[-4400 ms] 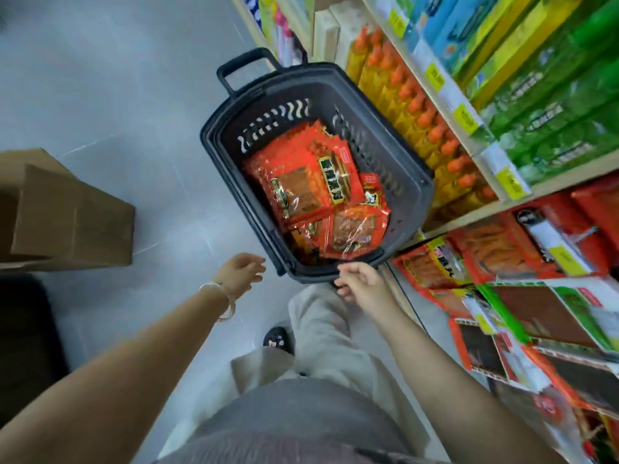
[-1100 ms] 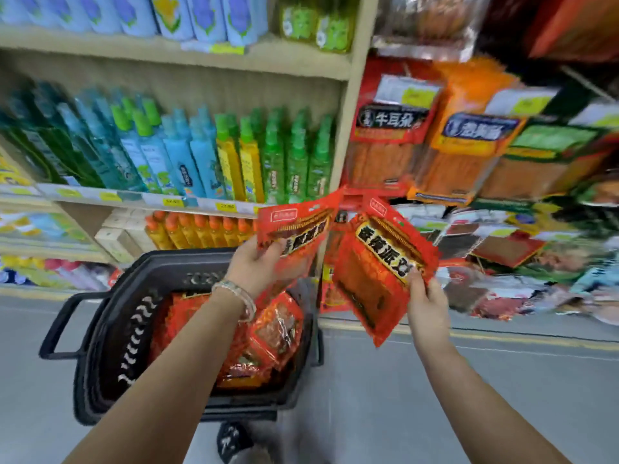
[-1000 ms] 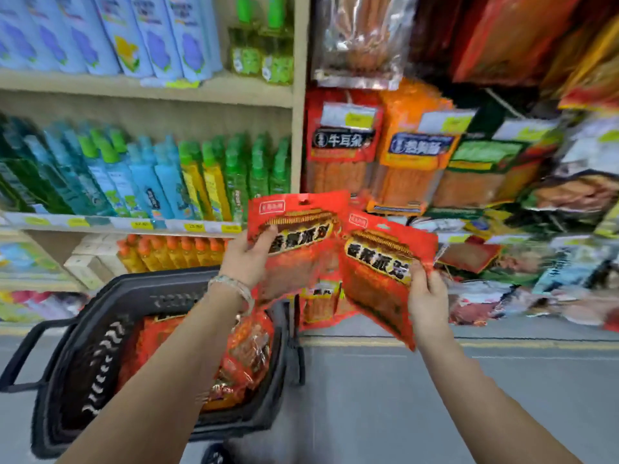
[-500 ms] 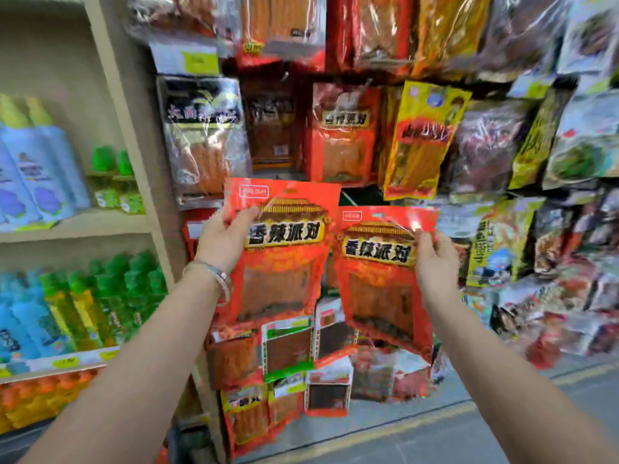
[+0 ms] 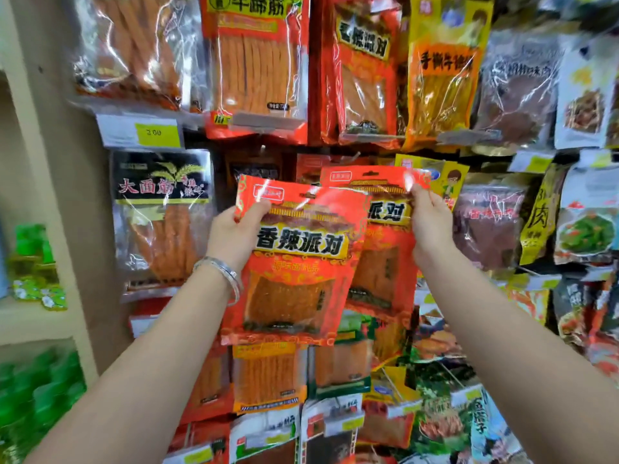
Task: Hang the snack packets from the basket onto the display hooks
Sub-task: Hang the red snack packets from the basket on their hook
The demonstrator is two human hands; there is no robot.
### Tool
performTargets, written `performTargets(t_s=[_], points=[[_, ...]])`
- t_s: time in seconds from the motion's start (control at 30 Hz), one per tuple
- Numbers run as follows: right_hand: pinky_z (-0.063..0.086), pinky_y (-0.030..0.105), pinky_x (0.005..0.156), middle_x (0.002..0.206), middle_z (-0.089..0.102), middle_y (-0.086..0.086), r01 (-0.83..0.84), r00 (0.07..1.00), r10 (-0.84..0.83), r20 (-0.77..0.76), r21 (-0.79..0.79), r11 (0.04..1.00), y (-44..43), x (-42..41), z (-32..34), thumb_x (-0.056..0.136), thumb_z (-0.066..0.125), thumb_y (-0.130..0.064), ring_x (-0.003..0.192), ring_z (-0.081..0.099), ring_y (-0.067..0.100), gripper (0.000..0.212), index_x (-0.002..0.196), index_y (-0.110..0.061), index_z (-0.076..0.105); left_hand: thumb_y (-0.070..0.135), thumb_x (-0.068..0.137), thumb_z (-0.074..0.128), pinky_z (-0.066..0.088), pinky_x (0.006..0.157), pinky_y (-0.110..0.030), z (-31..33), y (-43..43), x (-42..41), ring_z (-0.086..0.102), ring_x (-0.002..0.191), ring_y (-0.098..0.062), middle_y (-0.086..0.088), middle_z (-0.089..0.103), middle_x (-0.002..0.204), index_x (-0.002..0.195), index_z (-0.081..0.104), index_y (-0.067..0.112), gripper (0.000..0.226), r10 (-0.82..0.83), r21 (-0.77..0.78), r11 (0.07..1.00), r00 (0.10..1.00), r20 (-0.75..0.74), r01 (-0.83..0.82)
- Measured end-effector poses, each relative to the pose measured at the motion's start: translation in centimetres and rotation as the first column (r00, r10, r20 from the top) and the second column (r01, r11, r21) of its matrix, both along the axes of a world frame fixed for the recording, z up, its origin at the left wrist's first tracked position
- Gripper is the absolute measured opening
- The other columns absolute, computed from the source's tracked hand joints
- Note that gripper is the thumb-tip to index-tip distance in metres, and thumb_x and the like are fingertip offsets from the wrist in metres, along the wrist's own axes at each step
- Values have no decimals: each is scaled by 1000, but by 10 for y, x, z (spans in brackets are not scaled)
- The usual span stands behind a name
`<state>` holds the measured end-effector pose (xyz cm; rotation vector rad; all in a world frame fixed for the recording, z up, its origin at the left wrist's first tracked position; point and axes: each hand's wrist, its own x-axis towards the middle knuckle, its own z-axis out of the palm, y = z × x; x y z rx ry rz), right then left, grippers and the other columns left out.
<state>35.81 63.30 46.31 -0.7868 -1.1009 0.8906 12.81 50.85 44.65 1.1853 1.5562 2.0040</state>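
- left hand (image 5: 234, 234): fingers grip front red packet (image 5: 294, 262), labelled 香辣派对;
- right hand (image 5: 430, 226): fingers pinch rear red packet (image 5: 388, 269);
- behind: hung black packet (image 5: 160, 212) 大面筋; price tag (image 5: 154, 132) "3.00"

At 11 o'clock a yellow paper price label (image 5: 154, 132) reading 3.00 sits under clear plastic packets of orange strips (image 5: 134, 51). At 9 o'clock hangs a black-topped clear packet with a wheat picture (image 5: 160, 212), just beside a beige shelf upright (image 5: 50, 195). Blurred green plastic bottles (image 5: 37, 406) stand at 8 o'clock.
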Motion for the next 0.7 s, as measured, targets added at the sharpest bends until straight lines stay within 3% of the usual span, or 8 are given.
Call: performTargets(t_s=[0.07, 0.17, 0.33, 0.5, 0.6, 0.67, 0.7], points=[[37, 35, 70, 85, 48, 6, -40, 999, 40, -20, 10, 999, 15, -7, 13, 90, 54, -35, 78, 47, 17, 26, 89, -9, 58, 58, 55, 65, 48, 62, -38, 4, 13, -2, 56, 65, -22, -6, 58, 72, 64, 59, 26, 34, -32, 20, 999, 999, 44, 31], [34, 36, 69, 87, 44, 4, -123, 992, 122, -31, -5, 992, 33, -16, 25, 87, 58, -37, 79, 43, 17, 17, 91, -22, 52, 56, 56, 67, 46, 62, -40, 7, 27, -4, 53, 67, -24, -7, 56, 75, 67, 59, 25, 34, -61, 28, 998, 997, 56, 59], [39, 33, 67, 76, 50, 6, -146, 986, 146, -84, 6, 989, 60, -22, 33, 90, 54, -25, 75, 48, 19, 20, 71, -21, 50, 54, 55, 69, 50, 63, -44, 8, 43, 0, 56, 69, -27, -10, 57, 77, 62, 60, 28, 29, -50, 29, 998, 995, 83, 47], [35, 33, 68, 80, 48, 9, -123, 991, 125, 51, -38, 992, 88, -23, 26, 89, 53, -29, 76, 46, 20, 23, 69, -21, 46, 54, 58, 70, 53, 67, -56, 8, 58, 6, 60, 71, -29, -9, 61, 79, 67, 61, 26, 31, -21, 10, 1000, 993, 120, 20], [35, 31, 70, 76, 50, 5, -57, 986, 45, 157, 74, 996, 101, -21, 18, 91, 56, -29, 76, 45, 18, 26, 68, -21, 49, 50, 59, 70, 54, 56, -42, 8, 68, 14, 64, 63, -23, -3, 65, 69, 60, 66, 29, 22, -8, 36, 999, 991, 137, 3], [39, 24, 74, 84, 53, 0, -29, 982, 2, 189, 140, 990, 103, -19, 14, 89, 62, -29, 77, 50, 13, 13, 88, -21, 53, 46, 61, 70, 51, 47, -27, 8, 75, 22, 65, 54, -15, 4, 68, 61, 59, 70, 31, 14, -10, 72, 997, 989, 149, 0], [39, 15, 72, 86, 53, -3, -19, 983, -14, 186, 173, 985, 101, -17, 11, 88, 65, -29, 75, 51, 8, 19, 98, -20, 51, 44, 62, 69, 49, 46, -24, 8, 78, 25, 66, 53, -13, 4, 69, 61, 60, 71, 32, 12, -13, 85, 996, 988, 157, -1]])
